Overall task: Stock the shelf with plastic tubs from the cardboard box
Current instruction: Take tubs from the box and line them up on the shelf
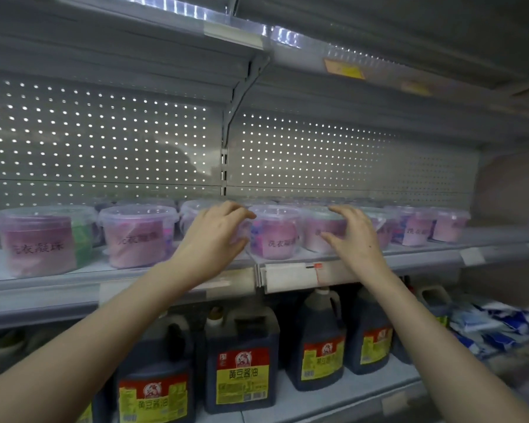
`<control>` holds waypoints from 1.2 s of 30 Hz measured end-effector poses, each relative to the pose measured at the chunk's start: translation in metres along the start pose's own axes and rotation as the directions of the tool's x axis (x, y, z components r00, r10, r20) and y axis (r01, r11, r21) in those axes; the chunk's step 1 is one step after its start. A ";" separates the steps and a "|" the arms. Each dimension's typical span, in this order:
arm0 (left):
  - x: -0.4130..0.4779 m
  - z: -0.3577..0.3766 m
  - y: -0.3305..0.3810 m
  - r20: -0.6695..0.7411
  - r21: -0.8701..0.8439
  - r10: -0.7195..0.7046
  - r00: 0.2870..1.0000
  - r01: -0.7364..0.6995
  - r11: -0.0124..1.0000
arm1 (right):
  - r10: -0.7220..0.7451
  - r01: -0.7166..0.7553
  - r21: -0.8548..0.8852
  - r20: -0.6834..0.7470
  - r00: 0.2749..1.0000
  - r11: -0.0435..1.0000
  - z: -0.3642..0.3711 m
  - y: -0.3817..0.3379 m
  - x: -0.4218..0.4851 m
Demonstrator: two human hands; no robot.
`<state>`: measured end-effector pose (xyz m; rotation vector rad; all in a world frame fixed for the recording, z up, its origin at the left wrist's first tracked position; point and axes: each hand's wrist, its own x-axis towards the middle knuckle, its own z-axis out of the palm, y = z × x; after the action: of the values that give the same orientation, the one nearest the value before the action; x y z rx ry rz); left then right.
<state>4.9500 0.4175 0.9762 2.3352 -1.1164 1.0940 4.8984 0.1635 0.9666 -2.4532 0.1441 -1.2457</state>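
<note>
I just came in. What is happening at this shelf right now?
A person is stocking a shop shelf with pink plastic tubs, and a row of them already stands along it. The left hand is against the left side of the middle tub; whether it grips is unclear. The right hand is open, fingers spread, in front of the next tub. Dark sauce jugs stand one level below.

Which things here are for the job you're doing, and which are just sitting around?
For the job: pink tub between the hands, other tubs in the row, shelf, left hand, right hand.
Just there: soy sauce jugs, blue-and-white packets, price label.
</note>
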 end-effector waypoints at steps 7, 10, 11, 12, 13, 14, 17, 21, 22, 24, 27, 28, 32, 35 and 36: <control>0.034 0.039 0.037 0.025 0.127 -0.131 0.991 0.127 0.984 | -0.026 0.030 -0.029 0.108 0.994 0.999 -0.009 0.042 0.024; 0.042 0.048 0.045 0.009 0.175 -0.160 0.987 0.156 0.972 | -0.026 0.023 0.020 0.129 0.991 1.000 -0.009 0.051 0.033; 0.043 0.050 0.046 0.004 0.186 -0.168 0.986 0.164 0.969 | -0.024 0.017 0.052 0.149 0.988 0.999 -0.009 0.055 0.036; 0.044 0.051 0.046 0.000 0.190 -0.176 0.984 0.173 0.966 | -0.028 0.016 0.072 0.168 0.985 0.997 -0.009 0.059 0.038; 0.044 0.051 0.047 0.000 0.189 -0.185 0.983 0.181 0.965 | -0.039 0.026 0.074 0.178 0.983 0.997 -0.009 0.061 0.038; 0.045 0.052 0.047 0.002 0.187 -0.190 0.982 0.186 0.964 | -0.051 0.039 0.067 0.183 0.982 0.997 -0.008 0.062 0.039; 0.045 0.053 0.049 0.009 0.175 -0.209 0.978 0.204 0.963 | -0.104 0.093 0.070 0.178 0.978 0.993 -0.008 0.065 0.037; 0.047 0.057 0.069 -0.037 0.152 -0.171 0.985 0.175 0.973 | -0.187 0.180 0.051 0.221 0.957 0.982 -0.018 0.073 0.034; 0.050 0.059 0.078 -0.054 0.151 -0.134 0.989 0.141 0.978 | -0.183 0.171 0.075 0.222 0.958 0.982 -0.022 0.079 0.033; 0.061 0.065 0.095 -0.050 0.149 -0.099 0.994 0.105 0.983 | -0.121 0.095 0.142 0.185 0.975 0.985 -0.035 0.099 0.034; 0.081 0.080 0.114 0.008 0.140 -0.116 0.993 0.114 0.984 | -0.023 0.006 0.213 0.074 0.997 0.977 -0.056 0.142 0.043; 0.086 0.085 0.119 0.020 0.141 -0.123 0.992 0.119 0.983 | -0.001 -0.009 0.223 0.044 0.999 0.975 -0.063 0.156 0.046; 0.109 0.107 0.143 0.018 0.141 -0.124 0.992 0.121 0.983 | -0.028 0.023 0.152 0.033 0.999 0.988 -0.071 0.192 0.055; 0.130 0.125 0.161 0.048 0.171 -0.111 0.993 0.102 0.980 | -0.061 0.061 0.035 0.015 0.998 0.998 -0.069 0.208 0.059; 0.137 0.131 0.166 0.068 0.182 -0.105 0.992 0.091 0.979 | -0.043 0.043 0.029 -0.004 0.999 0.999 -0.070 0.215 0.061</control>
<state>4.9425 0.1662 0.9897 2.5617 -0.9523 1.1173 4.8965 -0.0703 0.9683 -2.4418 0.0744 -1.2615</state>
